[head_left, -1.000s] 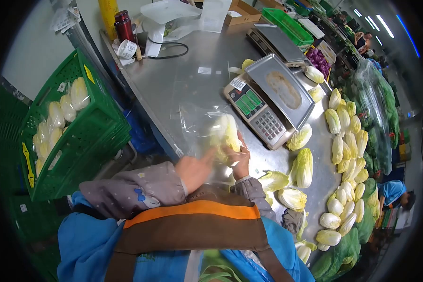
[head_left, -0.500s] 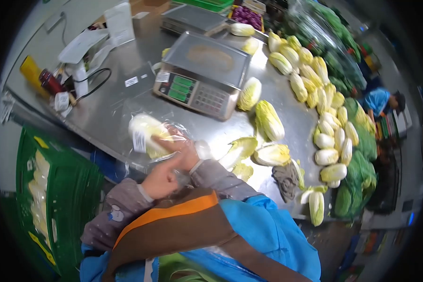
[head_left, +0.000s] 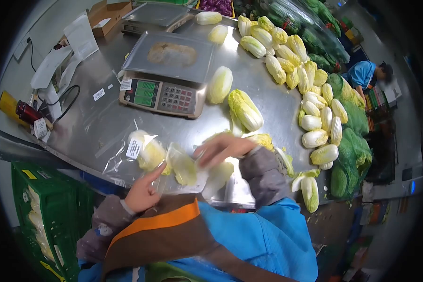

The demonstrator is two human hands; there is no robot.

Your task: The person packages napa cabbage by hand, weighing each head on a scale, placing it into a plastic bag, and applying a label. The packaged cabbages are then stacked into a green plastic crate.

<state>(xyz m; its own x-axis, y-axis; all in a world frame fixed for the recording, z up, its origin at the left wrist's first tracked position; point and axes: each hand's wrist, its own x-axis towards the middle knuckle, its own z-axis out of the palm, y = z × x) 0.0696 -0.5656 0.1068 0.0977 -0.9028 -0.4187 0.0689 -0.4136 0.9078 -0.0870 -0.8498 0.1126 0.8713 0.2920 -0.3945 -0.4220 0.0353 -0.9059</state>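
Observation:
A pale cabbage in a clear plastic bag (head_left: pixel 150 154) with a white printed label (head_left: pixel 133 148) lies near the table's front edge. My left hand (head_left: pixel 143 191) is beside its lower right, index finger stretched towards it and the other fingers curled; what they hold, if anything, is hidden. My right hand (head_left: pixel 224 149) hovers, blurred, over clear film and pale leaves (head_left: pixel 218 175), fingers apart. Between my hands is a pale yellow-green piece (head_left: pixel 182 168) under shiny film. A larger yellow-green cabbage (head_left: pixel 246 110) lies beyond my right hand.
A digital scale (head_left: pixel 167 70) stands behind my hands, a second scale (head_left: pixel 157 16) farther back. Many small cabbages (head_left: pixel 315 138) line the right side. Green crates (head_left: pixel 56 188) are at lower left. A co-worker in blue (head_left: pixel 362 74) is at far right.
My right hand has moved off the bagged cabbage and to the right, away from my left hand. My left hand has shifted slightly left. The view has shifted, so the scale appears farther left.

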